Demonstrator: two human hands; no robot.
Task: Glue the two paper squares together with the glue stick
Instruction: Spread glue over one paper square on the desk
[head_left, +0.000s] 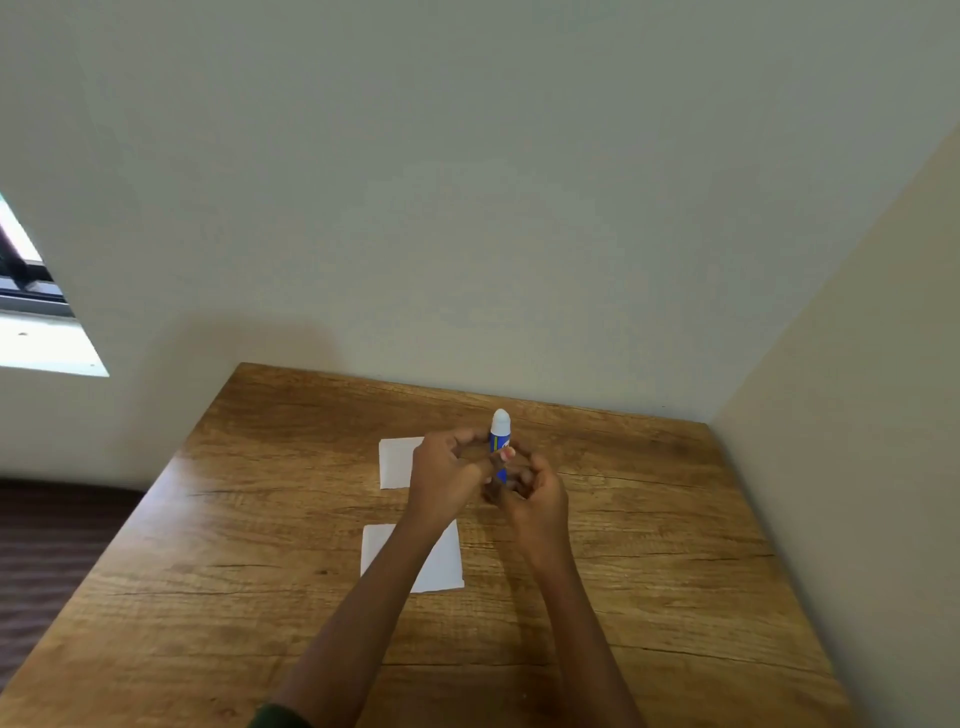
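Glue stick (501, 435) gripped: L hand (445, 480), R hand (537, 493)

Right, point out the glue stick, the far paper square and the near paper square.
glue stick (500, 440), head view, blue body just below the white cap.
far paper square (396, 462), head view, its uncovered left part.
near paper square (441, 566), head view, its uncovered right part.

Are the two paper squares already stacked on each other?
No, the far paper square and the near paper square lie apart on the table, with bare wood between them.
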